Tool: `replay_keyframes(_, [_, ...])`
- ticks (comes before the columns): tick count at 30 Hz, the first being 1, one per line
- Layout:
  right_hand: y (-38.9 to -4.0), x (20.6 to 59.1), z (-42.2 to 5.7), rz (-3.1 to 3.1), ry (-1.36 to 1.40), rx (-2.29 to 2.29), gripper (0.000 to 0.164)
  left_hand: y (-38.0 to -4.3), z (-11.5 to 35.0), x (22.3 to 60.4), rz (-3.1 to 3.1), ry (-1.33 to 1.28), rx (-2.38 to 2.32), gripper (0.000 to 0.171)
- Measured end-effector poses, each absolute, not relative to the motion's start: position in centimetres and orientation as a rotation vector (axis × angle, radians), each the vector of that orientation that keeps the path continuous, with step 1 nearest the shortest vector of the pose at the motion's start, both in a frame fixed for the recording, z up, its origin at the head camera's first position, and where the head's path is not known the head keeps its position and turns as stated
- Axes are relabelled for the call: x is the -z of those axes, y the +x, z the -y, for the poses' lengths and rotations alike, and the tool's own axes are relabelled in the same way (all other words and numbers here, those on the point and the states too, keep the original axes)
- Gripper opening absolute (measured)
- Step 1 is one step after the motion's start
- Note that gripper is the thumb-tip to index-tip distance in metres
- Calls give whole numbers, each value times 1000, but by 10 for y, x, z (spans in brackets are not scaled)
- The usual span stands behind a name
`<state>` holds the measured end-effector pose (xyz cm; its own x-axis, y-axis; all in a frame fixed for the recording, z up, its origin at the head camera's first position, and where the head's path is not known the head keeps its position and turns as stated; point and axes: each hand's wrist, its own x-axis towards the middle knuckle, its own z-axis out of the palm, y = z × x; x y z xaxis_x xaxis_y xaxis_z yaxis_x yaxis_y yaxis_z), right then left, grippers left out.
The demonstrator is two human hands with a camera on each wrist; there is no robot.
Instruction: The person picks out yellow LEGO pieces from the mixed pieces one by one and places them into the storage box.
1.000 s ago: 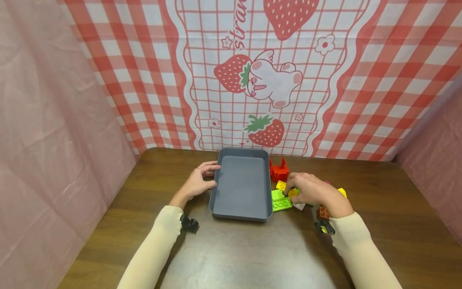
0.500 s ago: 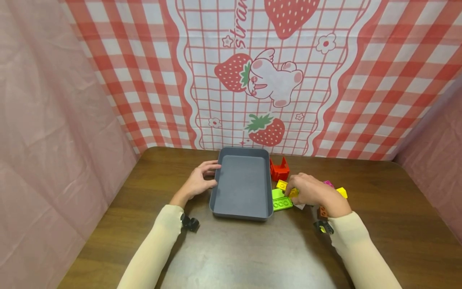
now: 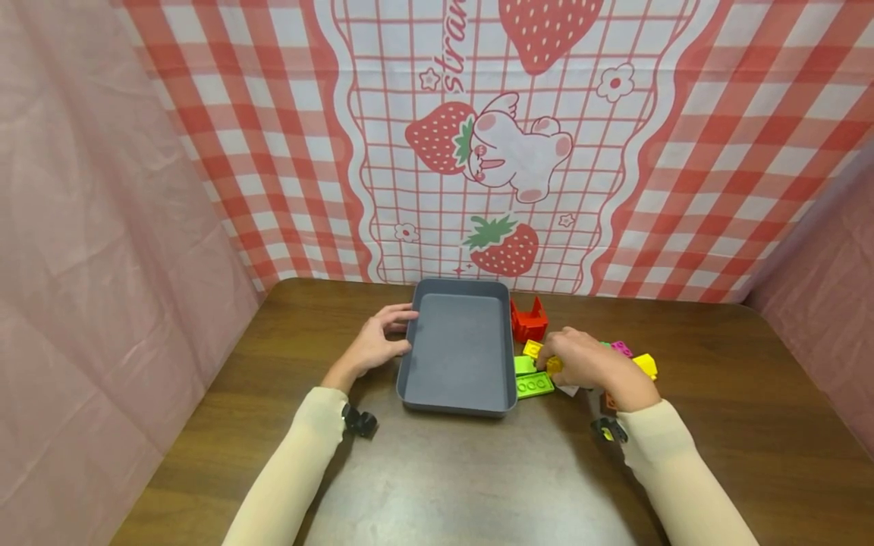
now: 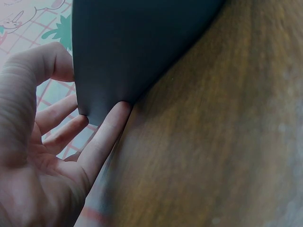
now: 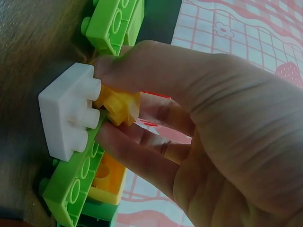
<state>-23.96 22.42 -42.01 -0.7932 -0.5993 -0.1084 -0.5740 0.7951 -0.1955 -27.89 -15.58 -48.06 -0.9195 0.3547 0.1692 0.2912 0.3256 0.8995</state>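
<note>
My left hand (image 3: 374, 343) rests against the left side of a dark grey tray (image 3: 456, 350), its fingers loosely extended. In the left wrist view, fingertips touch the tray's outer wall (image 4: 137, 42). On the tray's other side, my right hand (image 3: 580, 358) bends down among loose toy building blocks. Its thumb and fingers pinch an angular yellow block (image 5: 120, 105), partly hidden by the hand. Right beside the fingertips stand a white studded block (image 5: 66, 111) and a long green block (image 5: 78, 182). A light green block (image 3: 534, 385) sits against the tray's right wall.
Behind the right hand, a red block with two peaks (image 3: 529, 320) stands by the tray. A flat yellow block (image 3: 533, 349) lies in front of it. Magenta (image 3: 621, 348), bright yellow (image 3: 645, 366) and brown (image 3: 610, 402) blocks lie farther right. A patterned cloth (image 3: 437, 189) hangs behind the table.
My right hand has shifted slightly left, uncovering more of the magenta and bright yellow blocks. The left hand and tray have hardly moved.
</note>
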Motion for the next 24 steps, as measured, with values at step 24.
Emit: replay_keyframes(24, [-240,421,-225,-2862,-889,257,14,-277,157,480,-2497,579,-1669,59])
